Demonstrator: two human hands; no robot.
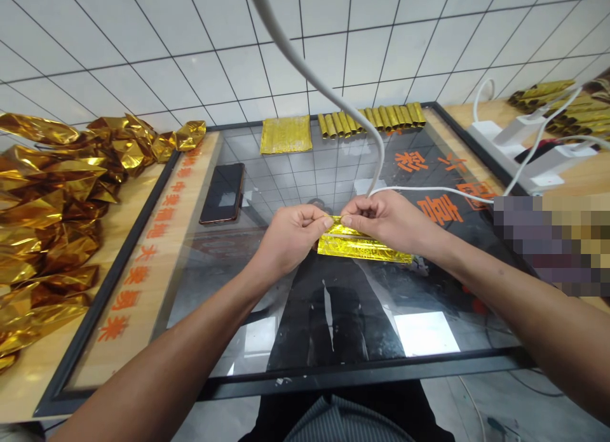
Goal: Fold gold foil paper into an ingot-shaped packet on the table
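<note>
Just above the glass tabletop, my left hand [300, 234] and my right hand [384, 218] meet in a pinch, thumbs against fingertips. Between them is the upper edge of a shiny gold foil paper [365, 247]. Its lower part lies on the glass below my fingers, with a pale strip across it; part of the sheet is hidden under my right hand. At the back edge stand a flat stack of gold foil paper [286, 135] and a row of rolled gold foil tubes [372, 120].
Folded gold foil pieces [52, 200] heap up on the left. A phone [222, 194] lies on the glass [238, 251]. A white cable [324, 86] hangs down close to my right hand. White plugs [515, 137] and more foil rolls [548, 105] sit at the right, before a tiled wall [229, 42].
</note>
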